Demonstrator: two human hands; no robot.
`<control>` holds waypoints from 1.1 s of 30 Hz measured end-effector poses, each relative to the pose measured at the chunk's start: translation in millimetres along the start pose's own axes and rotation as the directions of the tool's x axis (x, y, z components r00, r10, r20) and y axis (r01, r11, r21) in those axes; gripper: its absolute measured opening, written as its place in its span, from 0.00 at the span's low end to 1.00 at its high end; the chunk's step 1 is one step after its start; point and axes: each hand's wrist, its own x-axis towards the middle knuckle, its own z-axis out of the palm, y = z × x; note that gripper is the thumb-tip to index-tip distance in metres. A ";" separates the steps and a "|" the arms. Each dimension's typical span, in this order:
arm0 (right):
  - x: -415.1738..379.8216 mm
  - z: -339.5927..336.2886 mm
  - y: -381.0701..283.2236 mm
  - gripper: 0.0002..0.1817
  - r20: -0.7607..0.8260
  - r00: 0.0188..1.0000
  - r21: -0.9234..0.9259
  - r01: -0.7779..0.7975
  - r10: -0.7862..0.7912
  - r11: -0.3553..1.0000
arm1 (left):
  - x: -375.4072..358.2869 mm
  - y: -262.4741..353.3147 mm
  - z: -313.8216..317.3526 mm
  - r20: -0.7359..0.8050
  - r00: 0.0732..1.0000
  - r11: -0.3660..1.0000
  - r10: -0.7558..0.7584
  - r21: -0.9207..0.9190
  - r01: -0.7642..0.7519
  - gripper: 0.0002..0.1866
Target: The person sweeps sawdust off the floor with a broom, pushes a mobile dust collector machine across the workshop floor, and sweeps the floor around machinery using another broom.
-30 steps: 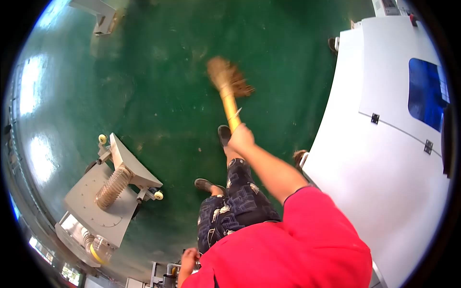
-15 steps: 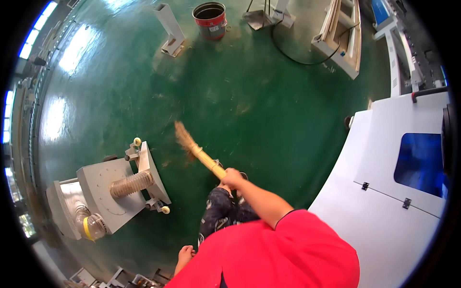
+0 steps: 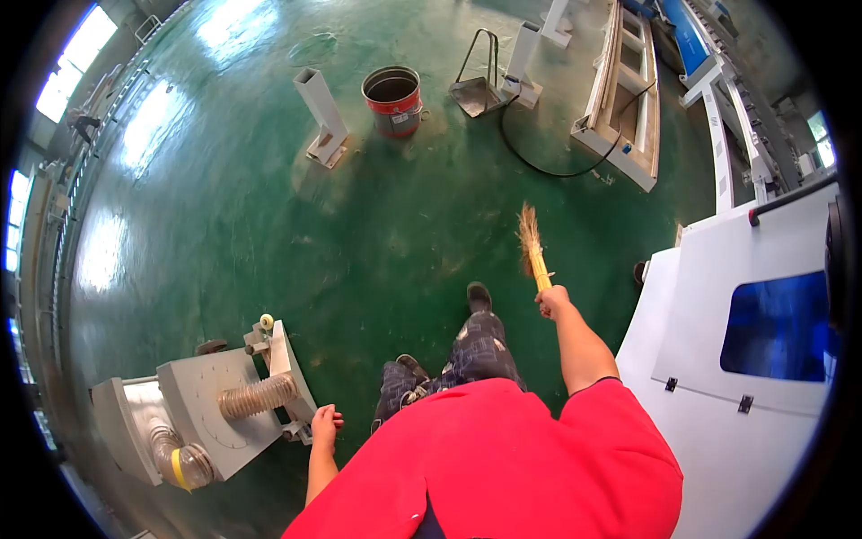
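A short straw broom (image 3: 533,247) points away from me above the green floor, its bristles at the far end. My right hand (image 3: 553,300) is closed round its yellow handle, out to the right of my legs. On the other side, my left hand (image 3: 327,422) hangs near the grey machine with the hose, its fingers curled; whether anything is in them is too small to tell. Farther ahead, a metal dustpan (image 3: 477,96) with a tall handle stands on the floor, beside a red and black bucket (image 3: 393,115).
A grey wheeled machine (image 3: 220,395) with ribbed hoses is at left. White posts (image 3: 325,115) and a long frame (image 3: 593,126) stand ahead, with a black cable (image 3: 539,167) on the floor. A large white cabinet (image 3: 700,341) fills the right. A distant person (image 3: 83,121) is at far left.
My right hand has swung the broom from in front of my legs out to the right. My left hand has moved up and forward. One foot now shows ahead, and the view has shifted.
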 end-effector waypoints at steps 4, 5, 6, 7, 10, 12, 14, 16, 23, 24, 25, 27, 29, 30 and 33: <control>62.0 -21.8 -88.5 0.19 -0.088 0.990 -0.092 0.101 -0.110 0.991 | 3.4 25.9 34.3 -0.042 0.995 0.993 -0.093 0.072 0.096 0.12; 86.3 -23.1 -115.6 0.22 -0.125 0.981 -0.188 0.123 -0.148 0.974 | -1.4 30.8 46.4 -0.060 0.988 0.984 -0.143 0.100 0.148 0.12; 114.5 -24.6 -144.2 0.22 -0.126 0.974 -0.296 0.146 -0.190 0.944 | -9.0 36.2 59.4 -0.078 0.978 0.970 -0.194 0.131 0.203 0.11; 151.3 -23.1 -173.4 0.22 -0.139 0.969 -0.370 0.142 -0.206 0.918 | -17.1 40.5 75.5 -0.099 0.964 0.952 -0.248 0.159 0.261 0.11; 264.3 -8.4 -240.8 0.15 -0.184 0.923 -0.559 0.186 -0.339 0.808 | -39.9 64.1 127.2 -0.082 0.933 0.898 -0.350 0.255 0.359 0.11; 311.4 11.1 -264.9 0.14 -0.139 0.888 -0.646 0.254 -0.439 0.719 | -55.7 88.8 162.7 -0.065 0.888 0.857 -0.456 0.238 0.457 0.12; 276.8 43.2 -283.3 0.20 -0.106 0.940 -0.682 0.169 -0.325 0.711 | -66.4 137.9 209.6 -0.054 0.889 0.869 -0.455 0.192 0.456 0.12; 220.9 82.4 -250.2 0.27 0.034 0.949 -0.730 0.238 -0.313 0.641 | -56.5 175.1 249.7 -0.021 0.902 0.888 -0.432 0.163 0.429 0.13; 74.7 171.2 -123.3 0.31 0.526 0.849 -0.566 0.399 -0.056 0.722 | -27.0 258.7 303.7 0.044 0.952 0.936 -0.302 0.202 0.288 0.14; 69.6 177.5 -135.8 0.35 0.546 0.833 -0.536 0.261 0.094 0.803 | -24.7 272.2 306.3 0.022 0.958 0.945 -0.286 0.175 0.278 0.14; 62.0 182.5 -155.6 0.39 0.570 0.786 -0.508 0.107 0.240 0.855 | -21.5 285.4 306.0 -0.002 0.963 0.952 -0.269 0.150 0.267 0.14; 71.7 198.5 -170.9 0.42 0.626 0.739 -0.420 0.054 0.247 0.906 | -19.7 293.0 296.4 -0.051 0.966 0.956 -0.253 0.139 0.258 0.13; 67.7 187.3 -232.0 0.43 0.580 0.791 -0.411 0.079 0.194 0.908 | -11.5 297.5 295.7 -0.097 0.957 0.957 -0.273 0.072 0.280 0.13; 83.5 184.3 -248.6 0.43 0.558 0.828 -0.412 0.215 0.059 0.885 | -5.9 289.3 292.4 -0.115 0.951 0.952 -0.286 0.079 0.296 0.13; 117.0 166.0 -332.9 0.36 0.391 0.887 -0.421 0.409 -0.245 0.809 | 13.5 261.4 287.3 -0.101 0.921 0.921 -0.377 0.071 0.384 0.12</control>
